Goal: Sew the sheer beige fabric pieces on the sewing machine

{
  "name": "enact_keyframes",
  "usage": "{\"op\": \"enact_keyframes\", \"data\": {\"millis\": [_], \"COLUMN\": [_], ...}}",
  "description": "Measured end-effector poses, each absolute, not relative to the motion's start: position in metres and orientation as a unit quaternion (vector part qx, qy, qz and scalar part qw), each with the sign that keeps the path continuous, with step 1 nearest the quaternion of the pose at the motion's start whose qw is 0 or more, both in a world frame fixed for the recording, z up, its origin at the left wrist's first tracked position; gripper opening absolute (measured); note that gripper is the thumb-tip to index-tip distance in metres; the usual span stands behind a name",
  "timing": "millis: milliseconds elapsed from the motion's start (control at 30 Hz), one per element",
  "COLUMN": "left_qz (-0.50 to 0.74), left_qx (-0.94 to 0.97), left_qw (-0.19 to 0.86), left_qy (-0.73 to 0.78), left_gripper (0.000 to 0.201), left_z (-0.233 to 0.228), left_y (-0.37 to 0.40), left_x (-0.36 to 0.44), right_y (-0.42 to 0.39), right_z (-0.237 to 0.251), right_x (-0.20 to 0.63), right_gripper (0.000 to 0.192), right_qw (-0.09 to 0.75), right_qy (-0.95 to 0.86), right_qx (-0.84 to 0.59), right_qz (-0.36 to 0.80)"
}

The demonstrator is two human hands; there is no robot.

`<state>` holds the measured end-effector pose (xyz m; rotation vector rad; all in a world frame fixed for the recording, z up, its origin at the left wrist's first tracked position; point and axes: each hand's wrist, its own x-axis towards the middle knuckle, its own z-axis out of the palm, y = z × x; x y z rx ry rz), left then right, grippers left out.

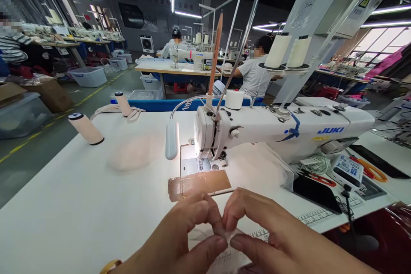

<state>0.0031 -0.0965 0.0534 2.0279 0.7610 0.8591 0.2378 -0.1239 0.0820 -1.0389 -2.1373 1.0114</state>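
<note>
My left hand (192, 231) and my right hand (263, 227) meet at the front edge of the sewing table, fingertips nearly touching. Both pinch a small piece of thin, whitish sheer fabric (228, 235); most of it is hidden by my fingers. Just beyond my knuckles lies a shiny brown strip (208, 182), with a thin rod-like tool (221, 192) along its near edge. The sewing machine (212, 132) stands behind that strip, its needle area lit by a lamp (171, 139). A printed ruler scale (260, 234) shows on the tabletop under my hands.
Pale sheer fabric (253, 165) lies right of the needle, and a beige piece (130, 154) at left. Two thread cones, one being a peach cone (86, 128), stand at the far left. A black tray (316, 192), white box (347, 171) and orange-handled tool (374, 171) sit right.
</note>
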Motion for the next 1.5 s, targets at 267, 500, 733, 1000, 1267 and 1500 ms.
{"op": "enact_keyframes", "data": {"millis": [267,500,733,1000,1267,1500], "left_qz": [0.303,0.238,0.152,0.204,0.295,0.296], "left_qx": [0.741,0.720,0.733,0.859,0.911,0.902], "left_qw": [0.412,0.492,0.486,0.113,0.036,0.027], "left_qy": [0.436,0.429,0.451,0.456,0.286,0.313], "left_gripper": [0.034,0.025,0.028,0.005,0.028,0.029], "left_z": [0.038,0.068,0.056,-0.006,-0.013,-0.014], "left_y": [-0.084,-0.104,-0.088,-0.037,-0.032,-0.029], "left_x": [0.004,0.007,0.012,0.004,-0.004,-0.002], "right_y": [-0.095,-0.110,-0.070,-0.016,-0.036,-0.055], "right_z": [0.049,0.082,0.075,0.022,0.022,0.002], "right_x": [0.227,0.233,0.227,0.190,0.201,0.211], "right_gripper": [0.023,0.040,0.015,0.018,0.015,0.018], "right_qw": [0.326,0.253,0.142,0.108,0.120,0.225], "right_qy": [-0.688,-0.625,-0.677,-0.748,-0.798,-0.896], "right_qx": [-0.425,-0.394,-0.459,-0.577,-0.574,-0.383], "right_qz": [0.490,0.624,0.558,0.310,0.142,0.002]}}
